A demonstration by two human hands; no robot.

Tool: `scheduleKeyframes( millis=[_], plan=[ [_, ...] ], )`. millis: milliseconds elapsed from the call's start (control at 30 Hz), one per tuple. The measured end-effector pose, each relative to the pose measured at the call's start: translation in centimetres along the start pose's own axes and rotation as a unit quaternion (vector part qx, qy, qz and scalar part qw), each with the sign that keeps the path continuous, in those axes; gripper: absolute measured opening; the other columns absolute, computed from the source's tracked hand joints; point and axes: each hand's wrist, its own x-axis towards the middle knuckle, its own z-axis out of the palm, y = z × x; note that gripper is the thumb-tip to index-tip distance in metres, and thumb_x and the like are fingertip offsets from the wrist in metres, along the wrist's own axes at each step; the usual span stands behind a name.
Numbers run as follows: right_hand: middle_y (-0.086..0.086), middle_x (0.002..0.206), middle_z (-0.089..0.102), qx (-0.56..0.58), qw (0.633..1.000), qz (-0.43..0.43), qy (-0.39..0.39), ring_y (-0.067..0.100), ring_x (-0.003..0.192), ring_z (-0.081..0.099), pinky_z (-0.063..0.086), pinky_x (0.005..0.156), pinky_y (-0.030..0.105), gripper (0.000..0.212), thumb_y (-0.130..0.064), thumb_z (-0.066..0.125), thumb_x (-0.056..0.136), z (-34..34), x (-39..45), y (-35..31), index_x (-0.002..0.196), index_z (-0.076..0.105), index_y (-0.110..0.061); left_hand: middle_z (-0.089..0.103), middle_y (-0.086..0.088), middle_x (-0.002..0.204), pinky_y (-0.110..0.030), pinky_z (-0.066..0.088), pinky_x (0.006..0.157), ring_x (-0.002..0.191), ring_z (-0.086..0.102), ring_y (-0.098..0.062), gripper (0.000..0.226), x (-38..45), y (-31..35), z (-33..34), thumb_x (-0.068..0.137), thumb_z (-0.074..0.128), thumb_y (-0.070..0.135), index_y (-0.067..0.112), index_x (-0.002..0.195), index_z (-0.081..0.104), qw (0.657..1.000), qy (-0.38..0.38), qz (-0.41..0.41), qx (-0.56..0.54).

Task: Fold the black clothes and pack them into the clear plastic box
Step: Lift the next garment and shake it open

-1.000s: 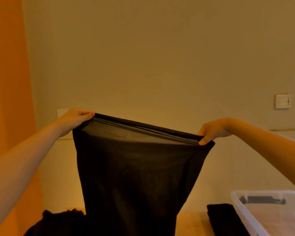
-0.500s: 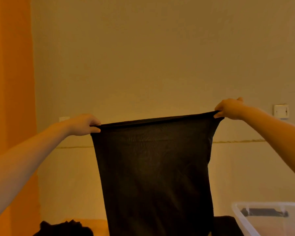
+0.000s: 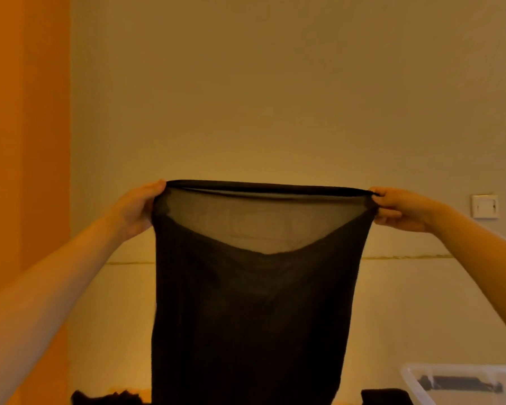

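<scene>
A thin black garment [image 3: 251, 317] hangs in the air in front of me, stretched flat by its top edge. My left hand [image 3: 135, 209] grips the top left corner and my right hand [image 3: 398, 209] pinches the top right corner. Light shows through a sheer band just under the top hem. The clear plastic box [image 3: 462, 384] stands at the bottom right, with a black handle showing through its wall. A pile of black clothes [image 3: 105, 399] lies at the bottom left, and a folded black piece [image 3: 383, 397] sits just left of the box.
A beige wall fills the background, with a white switch plate [image 3: 485, 206] at the right. An orange wall strip [image 3: 24, 141] runs down the left. The hanging garment hides most of the wooden tabletop.
Both hands have levelled the top edge and pulled it wider. The hem has opened, so a sheer layer now shows below it. The view has tilted up slightly.
</scene>
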Motion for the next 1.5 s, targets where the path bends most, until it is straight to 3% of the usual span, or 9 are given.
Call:
scheduleKeyframes(
  millis=[100,200,400,600,767,833,1167,1300,1500],
  plan=[
    [-0.005,0.05,0.049,-0.027,0.999,0.003,-0.032,0.003,0.035,0.033,0.049,0.05,0.017,0.06,-0.037,0.086,0.051,-0.6,0.0,0.5,0.094,0.057,-0.007,0.066,0.003,0.064,-0.018,0.05,0.058,0.06,0.064,-0.007,0.039,0.0,-0.2,-1.1,0.095,0.048,0.022,0.02,0.065,0.073,0.963,-0.035,-0.047,0.265],
    [-0.002,0.061,0.061,-0.154,0.988,0.021,-0.019,0.008,0.05,0.055,0.051,0.054,0.018,0.084,-0.056,0.089,0.024,-1.3,0.0,0.7,0.085,0.061,-0.005,0.056,-0.006,0.065,-0.025,0.04,0.063,0.061,0.053,-0.015,0.031,-0.2,0.1,-2.4,0.091,0.058,0.028,0.005,0.073,0.068,0.829,-0.139,-0.082,0.535],
    [0.007,0.079,0.061,-0.365,0.93,0.019,0.034,0.021,0.08,0.055,0.045,0.074,0.027,0.016,-0.016,0.056,0.09,-1.6,1.0,1.4,0.081,0.065,-0.006,0.057,-0.002,0.07,-0.021,0.039,0.064,0.061,0.049,-0.005,0.02,-0.3,0.5,-2.6,0.092,0.057,0.019,0.006,0.08,0.065,0.726,-0.154,-0.035,0.67],
    [0.008,0.081,0.062,-0.592,0.803,-0.007,0.059,0.025,0.084,0.056,0.038,0.077,0.03,0.023,-0.015,0.058,0.09,-0.9,2.4,1.1,0.067,0.059,-0.017,0.065,-0.001,0.082,-0.032,0.044,0.076,0.081,0.058,-0.018,0.015,0.0,0.5,-2.2,0.093,0.057,0.022,0.013,0.084,0.066,0.681,-0.113,0.042,0.722],
    [0.015,0.1,0.065,-0.647,0.753,-0.021,0.116,0.029,0.095,0.056,0.039,0.081,0.03,0.017,-0.016,0.058,0.09,-0.7,3.1,0.7,0.095,0.067,-0.003,0.062,0.004,0.078,-0.017,0.028,0.063,0.072,0.055,-0.011,0.014,0.3,0.9,-1.8,0.093,0.056,0.031,0.023,0.081,0.059,0.59,-0.104,0.058,0.798],
    [0.016,0.104,0.064,-0.654,0.745,-0.018,0.13,0.03,0.098,0.056,0.04,0.084,0.032,0.018,-0.014,0.057,0.091,-0.5,3.4,0.6,0.099,0.066,-0.001,0.059,0.005,0.081,-0.023,0.033,0.068,0.075,0.052,-0.011,0.009,0.6,1.0,-1.3,0.094,0.055,0.022,0.021,0.086,0.061,0.62,-0.095,0.078,0.775],
    [0.017,0.095,0.06,-0.662,0.724,0.013,0.194,0.026,0.082,0.048,0.035,0.073,0.031,0.017,-0.012,0.051,0.094,-0.8,3.6,0.7,0.098,0.062,-0.001,0.06,0.01,0.063,-0.016,0.042,0.066,0.063,0.056,-0.002,0.029,-0.4,1.4,1.7,0.099,0.037,0.008,0.009,0.078,0.057,0.949,-0.088,0.006,0.303],
    [0.011,0.085,0.053,-0.671,0.714,0.025,0.199,0.026,0.08,0.048,0.035,0.07,0.031,0.012,-0.013,0.049,0.095,-0.7,3.7,0.7,0.085,0.054,-0.008,0.052,-0.002,0.068,-0.02,0.036,0.066,0.065,0.048,-0.012,0.038,-0.4,1.0,1.5,0.088,0.058,0.038,0.002,0.079,0.054,0.925,-0.173,-0.036,0.336],
    [0.011,0.084,0.052,-0.676,0.705,0.038,0.21,0.026,0.078,0.048,0.034,0.066,0.031,0.015,-0.014,0.046,0.096,-1.0,3.5,0.6,0.082,0.049,-0.011,0.042,0.011,0.054,-0.022,0.032,0.061,0.051,0.038,-0.005,0.032,-0.4,1.6,1.2,0.096,0.049,0.014,0.01,0.065,0.052,0.786,-0.188,-0.01,0.588]
  ],
)
